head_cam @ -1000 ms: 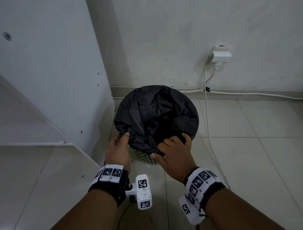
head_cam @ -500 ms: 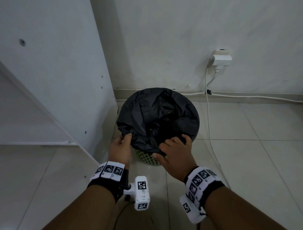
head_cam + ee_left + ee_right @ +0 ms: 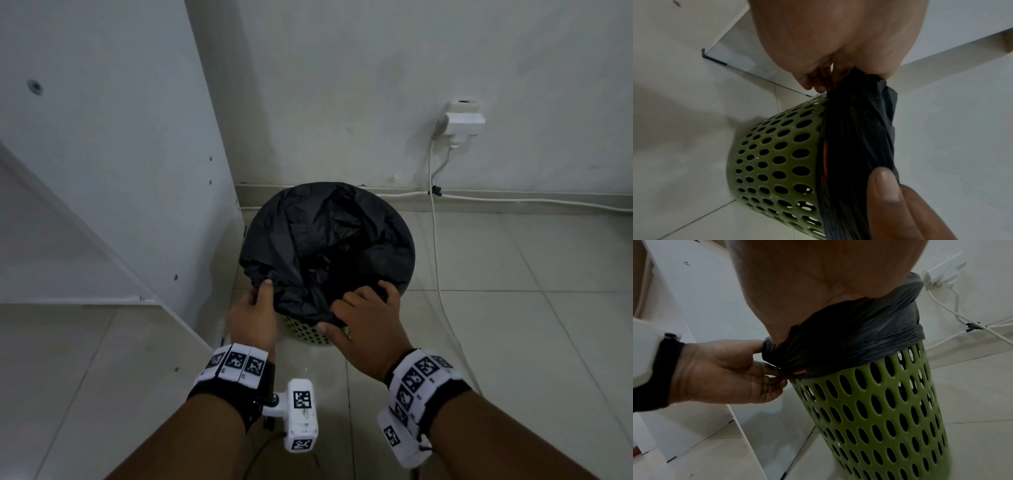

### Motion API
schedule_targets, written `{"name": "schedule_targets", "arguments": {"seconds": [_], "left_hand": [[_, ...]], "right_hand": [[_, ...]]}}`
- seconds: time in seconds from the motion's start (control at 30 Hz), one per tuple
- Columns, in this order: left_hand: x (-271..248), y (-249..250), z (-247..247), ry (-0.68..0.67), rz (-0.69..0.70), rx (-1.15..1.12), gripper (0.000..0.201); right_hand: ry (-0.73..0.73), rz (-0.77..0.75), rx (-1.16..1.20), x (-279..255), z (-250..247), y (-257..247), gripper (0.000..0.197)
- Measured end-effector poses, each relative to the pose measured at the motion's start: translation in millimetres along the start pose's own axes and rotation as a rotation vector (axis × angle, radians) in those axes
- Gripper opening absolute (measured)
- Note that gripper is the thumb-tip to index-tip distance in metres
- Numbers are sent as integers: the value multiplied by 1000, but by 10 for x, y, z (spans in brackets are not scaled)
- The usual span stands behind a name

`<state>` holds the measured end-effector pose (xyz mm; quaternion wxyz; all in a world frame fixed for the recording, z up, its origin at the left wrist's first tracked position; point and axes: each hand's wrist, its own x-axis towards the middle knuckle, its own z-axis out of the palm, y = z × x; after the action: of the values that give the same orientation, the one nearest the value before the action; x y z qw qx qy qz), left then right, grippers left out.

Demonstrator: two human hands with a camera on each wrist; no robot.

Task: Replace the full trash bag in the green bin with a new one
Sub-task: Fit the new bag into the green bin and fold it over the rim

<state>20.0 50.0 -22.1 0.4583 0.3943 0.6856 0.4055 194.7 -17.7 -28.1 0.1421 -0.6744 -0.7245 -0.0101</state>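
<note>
Head view: a round green perforated plastic bin (image 3: 308,334) stands on the pale tiled floor (image 3: 513,342), just right of a white cabinet panel (image 3: 120,154) and near the far white wall (image 3: 376,85). A black plastic trash bag (image 3: 325,246) lines the bin, its edge folded down over the rim and its crumpled middle covering the mouth.

The left hand (image 3: 251,317) is at the near-left of the rim, thumb on top of the folded bag edge and fingers curled beneath it, pinching the plastic. In the right wrist view the left hand's fingertips (image 3: 774,378) meet the bag's lower hem, where a small orange strip (image 3: 798,373) shows just above the green wall (image 3: 879,418). The right hand (image 3: 368,323) is on the near-right of the rim, fingers bent over the bag edge and thumb against the plastic below; it grasps a gathered fold. In the left wrist view the bag (image 3: 859,138) stretches taut between the two hands.

On the far wall, right of the bin, a white power adapter (image 3: 462,118) sits in its socket; white cables (image 3: 435,240) run down to the floor and along the skirting.
</note>
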Motion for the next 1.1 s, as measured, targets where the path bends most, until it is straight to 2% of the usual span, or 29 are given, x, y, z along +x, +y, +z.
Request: {"name": "schedule_targets", "arguments": {"seconds": [0.2, 0.3, 0.33, 0.4, 0.43, 0.47, 0.57, 0.63, 0.7, 0.77, 0.8, 0.83, 0.87, 0.9, 0.93, 0.97, 1.03, 1.1], "left_hand": [[66, -63, 20, -75, -16, -116, 32], [50, -71, 33, -43, -14, -183, 24], [62, -80, 50, -4, -32, -231, 27], [53, -45, 80, 51, -42, -338, 54], [82, -53, 94, 62, -42, -352, 61], [93, -37, 96, 58, -34, -354, 59], [138, -36, 75, 23, -39, -296, 38], [167, -31, 67, -36, -53, -279, 34], [210, -14, 61, -64, -84, -323, 45], [268, -33, 58, -86, -136, -368, 54], [260, -7, 46, -106, -162, -394, 51], [247, 21, 37, -120, -189, -424, 44], [217, 39, 27, -142, -228, -468, 36], [171, 55, 31, -184, -279, -513, 36], [115, 62, 39, -226, -330, -544, 41], [71, 38, 61, -264, -362, -553, 47], [-26, -7, 99, -330, -377, -537, 48], [-62, -97, 145, -339, -382, -506, 41]], "right_hand": [[12, -19, 5, 30, 3, 28, 38], [15, -15, 12, 42, -14, 24, 36], [13, -13, 11, 46, -18, 21, 37], [9, -10, 1, 42, -10, 21, 37], [7, -8, -1, 42, -9, 17, 37], [1, -5, -1, 48, -11, 4, 37], [-21, 9, 40, 57, -12, -5, 42], [65, 42, 181, 36, -22, 13, 44], [271, 184, 307, 1, -73, 50, 44], [484, 531, 475, -13, -161, 106, 53], [494, 775, 652, -8, -197, 134, 62], [419, 1014, 855, 13, -235, 155, 73], [309, 1187, 1049, 36, -253, 178, 78], [188, 1275, 1230, 58, -254, 213, 73], [108, 1297, 1406, 77, -239, 245, 59], [84, 1293, 1541, 97, -215, 273, 44], [130, 1296, 1681, 138, -162, 302, 29], [160, 1331, 1748, 168, -128, 310, 25]]}}
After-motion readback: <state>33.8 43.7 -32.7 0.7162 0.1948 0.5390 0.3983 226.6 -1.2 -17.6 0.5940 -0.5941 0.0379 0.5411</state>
